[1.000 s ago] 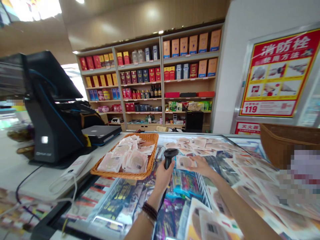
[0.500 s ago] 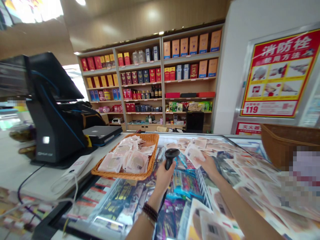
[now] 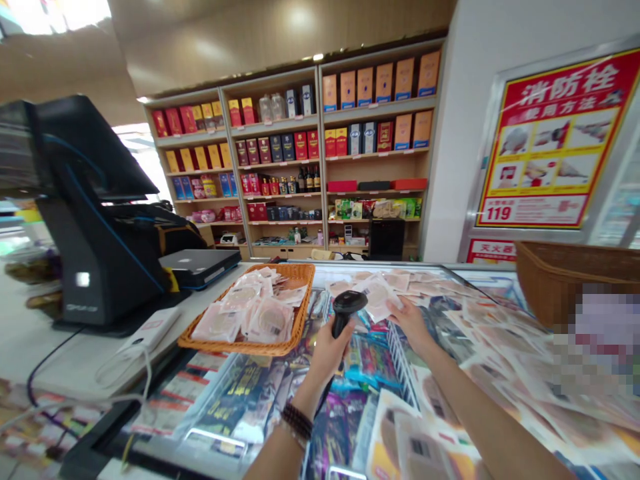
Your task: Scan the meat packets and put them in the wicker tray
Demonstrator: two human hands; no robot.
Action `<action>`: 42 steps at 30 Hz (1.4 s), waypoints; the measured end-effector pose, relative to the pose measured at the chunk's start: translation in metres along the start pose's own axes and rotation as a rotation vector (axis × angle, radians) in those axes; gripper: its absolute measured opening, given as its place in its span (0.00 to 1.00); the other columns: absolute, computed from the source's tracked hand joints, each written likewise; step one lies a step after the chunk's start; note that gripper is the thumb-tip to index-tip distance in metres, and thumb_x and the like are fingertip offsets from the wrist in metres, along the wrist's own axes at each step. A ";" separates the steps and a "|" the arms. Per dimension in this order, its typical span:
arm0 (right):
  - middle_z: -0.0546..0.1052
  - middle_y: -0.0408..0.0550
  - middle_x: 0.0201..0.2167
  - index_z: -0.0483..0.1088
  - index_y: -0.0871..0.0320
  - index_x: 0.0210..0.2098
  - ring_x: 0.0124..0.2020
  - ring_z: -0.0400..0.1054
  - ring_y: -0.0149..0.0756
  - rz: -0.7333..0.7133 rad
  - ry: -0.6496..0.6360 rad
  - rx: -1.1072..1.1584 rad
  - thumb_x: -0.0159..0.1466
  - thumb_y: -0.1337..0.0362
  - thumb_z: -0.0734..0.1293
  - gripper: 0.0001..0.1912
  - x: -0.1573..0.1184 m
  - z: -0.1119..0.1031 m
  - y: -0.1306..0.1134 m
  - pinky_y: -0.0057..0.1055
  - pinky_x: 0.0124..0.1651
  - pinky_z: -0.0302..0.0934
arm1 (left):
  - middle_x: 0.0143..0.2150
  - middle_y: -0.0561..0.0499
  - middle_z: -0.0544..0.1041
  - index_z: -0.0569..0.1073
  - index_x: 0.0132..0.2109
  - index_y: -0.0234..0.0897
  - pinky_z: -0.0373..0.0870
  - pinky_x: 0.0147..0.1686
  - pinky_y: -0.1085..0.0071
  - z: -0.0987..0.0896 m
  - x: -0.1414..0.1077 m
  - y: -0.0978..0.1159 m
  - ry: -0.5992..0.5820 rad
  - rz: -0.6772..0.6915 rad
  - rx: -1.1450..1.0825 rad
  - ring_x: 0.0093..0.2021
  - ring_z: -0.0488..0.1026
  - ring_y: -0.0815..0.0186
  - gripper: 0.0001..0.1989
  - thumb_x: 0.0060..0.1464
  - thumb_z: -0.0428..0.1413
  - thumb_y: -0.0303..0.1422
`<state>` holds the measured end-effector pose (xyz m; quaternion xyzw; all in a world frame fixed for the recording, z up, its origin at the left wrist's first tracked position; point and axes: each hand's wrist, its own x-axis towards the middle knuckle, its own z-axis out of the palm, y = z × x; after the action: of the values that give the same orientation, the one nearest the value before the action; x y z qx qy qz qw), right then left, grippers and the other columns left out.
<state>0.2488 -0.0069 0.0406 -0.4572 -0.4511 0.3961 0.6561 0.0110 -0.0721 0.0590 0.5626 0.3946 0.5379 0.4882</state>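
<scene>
My left hand (image 3: 331,350) is wrapped round the grip of a black barcode scanner (image 3: 349,303), whose head points away and to the right. Between the fingers and thumb of my right hand (image 3: 411,325) is a flat clear-and-white packet (image 3: 379,297) with a round pale item inside. The packet is tilted up just right of the scanner's head. To the left, an orange wicker basket (image 3: 304,323) holds several similar packets (image 3: 270,323). Many more flat packets (image 3: 505,333) lie spread over the glass top on the right. A beaded bracelet circles my left wrist.
A black till terminal (image 3: 100,220) and a flat black scale-like device (image 3: 200,265) stand on the left counter, with a white cable nearby. Under the glass lie colourful wrapped goods (image 3: 373,363). A brown basket (image 3: 543,280) stands at right; shelves of boxed goods line the back.
The scanner's head has moved slightly right and up, closer to the packet. My right hand has shifted a little left, and the packet's face has turned. The whole view has shifted slightly.
</scene>
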 end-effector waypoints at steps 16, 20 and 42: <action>0.86 0.46 0.34 0.75 0.51 0.42 0.41 0.86 0.48 0.008 0.048 0.064 0.53 0.55 0.82 0.21 0.000 -0.001 -0.001 0.43 0.48 0.85 | 0.21 0.59 0.67 0.70 0.35 0.40 0.55 0.17 0.75 -0.001 0.001 -0.003 0.001 -0.007 -0.035 0.16 0.61 0.73 0.32 0.47 0.69 0.64; 0.86 0.46 0.33 0.76 0.52 0.41 0.40 0.86 0.48 0.020 0.094 0.022 0.53 0.55 0.82 0.20 0.001 -0.004 0.004 0.43 0.46 0.85 | 0.20 0.60 0.67 0.72 0.37 0.40 0.54 0.18 0.74 0.000 0.001 -0.003 0.038 -0.001 -0.011 0.16 0.61 0.73 0.30 0.50 0.68 0.62; 0.84 0.49 0.28 0.73 0.51 0.32 0.39 0.85 0.53 0.095 -0.156 0.060 0.53 0.62 0.78 0.11 0.054 0.200 -0.005 0.50 0.46 0.85 | 0.18 0.60 0.66 0.70 0.33 0.41 0.59 0.17 0.74 -0.143 -0.013 0.066 0.426 0.132 0.050 0.16 0.63 0.71 0.33 0.45 0.69 0.66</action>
<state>0.0740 0.0909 0.0923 -0.4258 -0.4668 0.4746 0.6128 -0.1374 -0.0805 0.1123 0.4727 0.4644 0.6656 0.3433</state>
